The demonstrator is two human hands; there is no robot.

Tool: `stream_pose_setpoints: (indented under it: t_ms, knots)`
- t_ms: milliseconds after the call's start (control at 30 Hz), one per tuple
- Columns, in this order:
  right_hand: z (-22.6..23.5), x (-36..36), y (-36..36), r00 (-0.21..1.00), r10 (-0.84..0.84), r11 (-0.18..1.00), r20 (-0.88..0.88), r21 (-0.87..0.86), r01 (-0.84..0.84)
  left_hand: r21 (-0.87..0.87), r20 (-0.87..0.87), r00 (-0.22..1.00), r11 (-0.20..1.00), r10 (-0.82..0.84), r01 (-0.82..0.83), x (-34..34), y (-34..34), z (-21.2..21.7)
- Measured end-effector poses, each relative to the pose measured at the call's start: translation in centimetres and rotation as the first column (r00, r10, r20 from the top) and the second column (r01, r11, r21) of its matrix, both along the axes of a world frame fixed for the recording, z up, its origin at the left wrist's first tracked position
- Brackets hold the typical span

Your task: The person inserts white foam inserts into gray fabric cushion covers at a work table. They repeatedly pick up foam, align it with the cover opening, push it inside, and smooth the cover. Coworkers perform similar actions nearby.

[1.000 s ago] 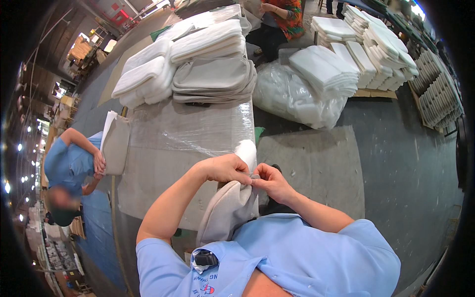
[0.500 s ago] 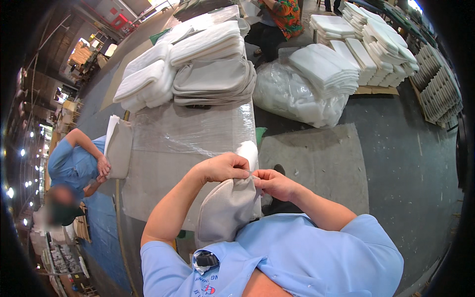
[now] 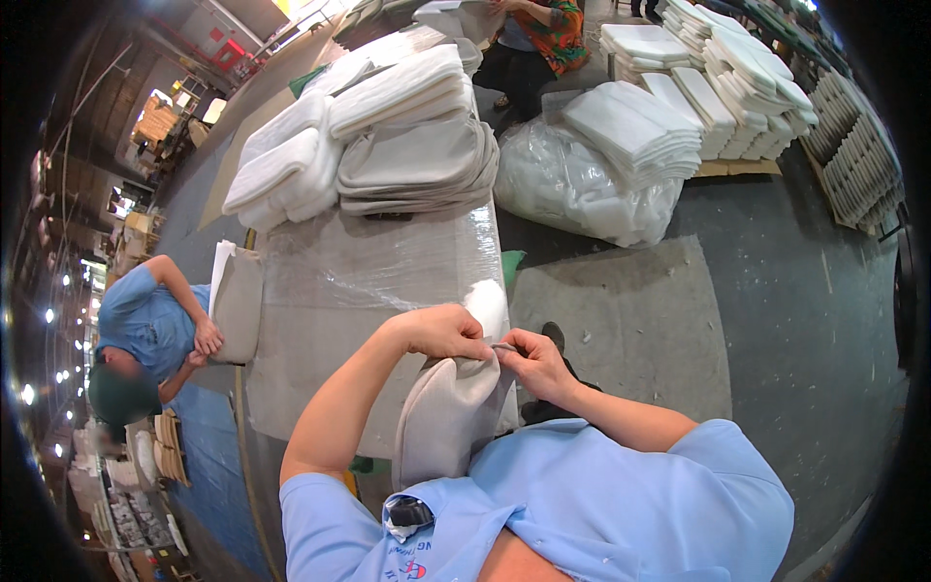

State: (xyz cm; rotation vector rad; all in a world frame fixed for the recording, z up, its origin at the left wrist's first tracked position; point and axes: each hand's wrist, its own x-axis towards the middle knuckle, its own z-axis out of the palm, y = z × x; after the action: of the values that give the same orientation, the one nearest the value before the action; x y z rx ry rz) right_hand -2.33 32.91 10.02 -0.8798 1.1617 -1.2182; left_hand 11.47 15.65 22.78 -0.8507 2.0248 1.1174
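Observation:
A beige fabric cushion cover [image 3: 441, 417] hangs from the table edge in front of me. White foam padding [image 3: 488, 303] sticks out of its far open end. My left hand [image 3: 441, 332] grips the cover's open edge from above. My right hand [image 3: 535, 361] pinches the same edge from the right side, fingertips almost touching the left hand. Both forearms come in from below over my light blue shirt.
The plastic-wrapped table [image 3: 369, 281] carries stacks of white foam pads [image 3: 320, 145] and beige covers [image 3: 417, 160] at its far end. A co-worker in blue [image 3: 145, 330] holds another cushion [image 3: 238, 301] at the table's left. Bagged foam [image 3: 582, 184] and pad stacks [image 3: 737, 87] fill the floor right.
My hands have stayed at the cover's open end and shifted slightly. The co-worker at the left has leaned lower over their cushion.

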Motion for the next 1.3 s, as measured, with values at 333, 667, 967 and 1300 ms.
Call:
stream_pose_setpoints:
  t_ms: [333,667,967,1300]
  knots:
    - [-0.3,0.5,-0.2,0.996,0.007,0.999,0.087,-0.031,-0.004,-0.126,-0.216,0.971,0.989,-0.104,0.078,1.2,0.3,-0.8]
    - [0.4,0.0,-1.2,0.85,-0.13,0.968,-0.511,-0.251,-0.003,-0.69,-0.401,0.792,0.72,-0.46,0.068,3.6,1.1,-3.3]
    - [-1.7,-2.2,-6.0,0.955,0.033,0.953,-0.293,-0.278,-0.118,-0.61,-0.644,0.668,0.777,-0.373,-0.154,3.1,-1.4,-6.9]
    - [-3.4,-2.1,-8.6,0.988,0.007,0.98,-0.152,-0.194,-0.037,-0.443,-0.74,0.639,0.867,-0.211,-0.226,2.7,-3.4,-9.6]
